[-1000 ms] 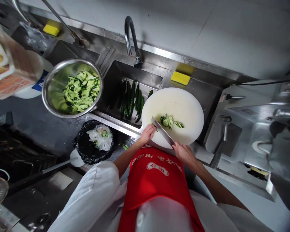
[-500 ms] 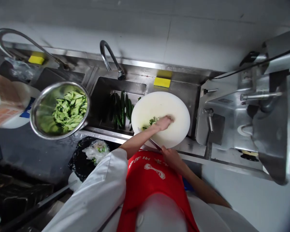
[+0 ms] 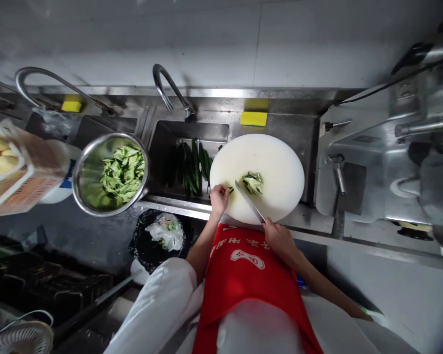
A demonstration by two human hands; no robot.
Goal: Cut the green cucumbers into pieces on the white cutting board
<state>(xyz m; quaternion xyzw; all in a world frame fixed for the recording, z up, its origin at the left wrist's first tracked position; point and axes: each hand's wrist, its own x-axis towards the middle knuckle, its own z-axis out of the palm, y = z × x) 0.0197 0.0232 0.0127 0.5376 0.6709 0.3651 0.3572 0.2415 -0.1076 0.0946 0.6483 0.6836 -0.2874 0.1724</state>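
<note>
A round white cutting board (image 3: 276, 157) lies across the front of the sink. Cut cucumber pieces (image 3: 253, 182) form a small pile at its middle. My right hand (image 3: 279, 239) grips a knife (image 3: 251, 204), its blade slanting up and left over the board beside the pile. At the board's left edge, my left hand (image 3: 219, 198) has its fingers pinched on a small cucumber piece (image 3: 231, 190). Whole cucumbers (image 3: 194, 167) lie in the sink left of the board. Further left, a steel bowl (image 3: 84, 184) holds many cut cucumber pieces.
A curved faucet (image 3: 170, 91) rises behind the sink, with a yellow sponge (image 3: 254, 118) on the back ledge. Below the counter stands a bin with a black bag (image 3: 142, 246). A basket (image 3: 40, 189) of pale yellow produce is far left; a peeler (image 3: 339, 174) lies right.
My left hand has moved from the middle of the board to its left edge. The cut pieces now sit nearer the middle, uncovered. The knife stays in my right hand, its blade now in plain view.
</note>
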